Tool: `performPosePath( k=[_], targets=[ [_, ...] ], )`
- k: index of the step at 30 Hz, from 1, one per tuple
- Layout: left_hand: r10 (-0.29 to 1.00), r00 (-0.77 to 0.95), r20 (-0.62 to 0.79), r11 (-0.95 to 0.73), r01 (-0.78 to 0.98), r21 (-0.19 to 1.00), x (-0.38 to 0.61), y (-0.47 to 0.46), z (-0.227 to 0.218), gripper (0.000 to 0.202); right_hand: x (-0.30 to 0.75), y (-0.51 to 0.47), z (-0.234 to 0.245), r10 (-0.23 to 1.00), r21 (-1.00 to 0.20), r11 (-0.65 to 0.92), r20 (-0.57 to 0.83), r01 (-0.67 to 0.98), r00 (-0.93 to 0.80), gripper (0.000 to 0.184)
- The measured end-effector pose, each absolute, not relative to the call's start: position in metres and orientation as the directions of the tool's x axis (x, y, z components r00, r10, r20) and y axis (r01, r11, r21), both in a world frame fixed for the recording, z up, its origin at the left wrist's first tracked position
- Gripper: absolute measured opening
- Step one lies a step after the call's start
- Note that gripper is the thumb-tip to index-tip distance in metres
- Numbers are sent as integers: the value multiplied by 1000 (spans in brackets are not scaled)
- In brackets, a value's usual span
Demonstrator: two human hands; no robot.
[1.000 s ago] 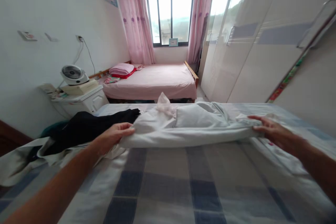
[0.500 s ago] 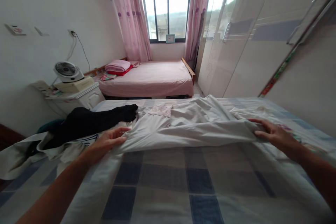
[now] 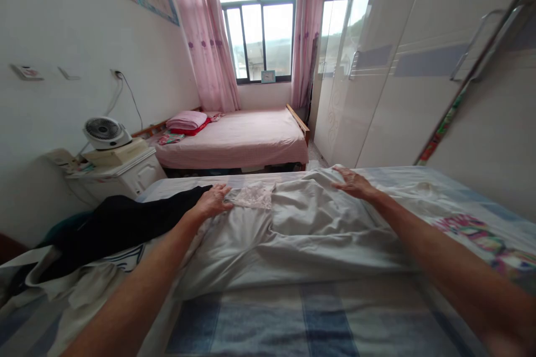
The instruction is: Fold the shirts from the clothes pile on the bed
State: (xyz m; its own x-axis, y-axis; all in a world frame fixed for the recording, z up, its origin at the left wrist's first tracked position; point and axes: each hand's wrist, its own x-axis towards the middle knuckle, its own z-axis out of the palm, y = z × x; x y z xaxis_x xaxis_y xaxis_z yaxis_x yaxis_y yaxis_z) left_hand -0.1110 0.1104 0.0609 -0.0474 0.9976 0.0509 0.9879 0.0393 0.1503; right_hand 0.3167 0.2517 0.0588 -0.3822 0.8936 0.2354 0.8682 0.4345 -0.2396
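Observation:
A pale grey-white garment (image 3: 301,228) lies spread across the checked bed cover (image 3: 293,323) in front of me. My left hand (image 3: 213,201) rests palm down on its far left part, beside a small lace piece (image 3: 253,196), fingers flat. My right hand (image 3: 354,183) lies flat on the garment's far right part, fingers spread. Neither hand holds anything. A black garment (image 3: 121,222) lies just left of my left hand.
A white nightstand (image 3: 119,175) with a small fan (image 3: 103,131) stands at the left. Beyond is a pink bed (image 3: 238,142) with folded bedding (image 3: 186,120) under a window. White wardrobe doors (image 3: 397,67) line the right side. A colourful patterned cloth (image 3: 481,234) lies at right.
Both hands have let go of the garment's near edge and reached forward to its far part, now lying flat on it. The garment lies flatter and more spread out.

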Motion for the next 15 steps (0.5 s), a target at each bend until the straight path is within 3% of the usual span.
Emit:
performPosePath(
  k=[7, 9, 12, 15],
  targets=[
    [997, -14, -80, 23, 993, 114, -112, 131, 68, 75, 247, 284, 50, 849, -129, 529, 95, 839, -520, 70],
    [996, -23, -81, 31, 995, 98, -108, 129, 68, 61, 240, 282, 49, 847, -95, 532, 87, 842, -525, 62],
    [998, -42, -54, 47, 995, 83, -102, 114, 70, 32, 246, 264, 54, 845, -47, 532, 91, 846, -526, 30],
    [993, -72, 93, 69, 997, 29, -98, 86, 80, 21, 271, 238, 71, 851, -38, 510, 170, 859, -498, 23]
  ],
)
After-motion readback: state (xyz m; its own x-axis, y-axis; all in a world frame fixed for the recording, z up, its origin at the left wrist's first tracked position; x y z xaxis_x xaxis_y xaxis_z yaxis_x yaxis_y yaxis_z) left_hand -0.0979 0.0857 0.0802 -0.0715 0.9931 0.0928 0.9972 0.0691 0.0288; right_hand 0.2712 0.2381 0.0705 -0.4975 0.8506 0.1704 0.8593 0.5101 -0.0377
